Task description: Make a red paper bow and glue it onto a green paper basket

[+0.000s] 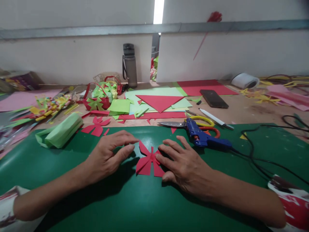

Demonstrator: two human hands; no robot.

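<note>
A red paper butterfly point(145, 162) lies on the green mat point(135, 206) between my hands. My right hand point(184, 164) rests over its right wing, fingers spread, with a fingertip near the middle. Just left of the butterfly is my left hand point(112, 153), its thumb and fingers apart and nothing between them; the forefinger comes close to the upper left wing tip. Another red paper cut-out point(96, 126) of similar shape lies beyond my left hand. A blue glue gun point(200, 135) rests on its side past my right hand, against scissors point(172, 124) with yellow and orange handles.
A rolled green paper piece point(61, 130) lies at the left. Behind are a red paper triangle point(160, 101), a small red basket point(96, 103), a grey bottle point(130, 69), a phone point(214, 98) and a white marker point(212, 116). A black cord point(252, 154) crosses the right side.
</note>
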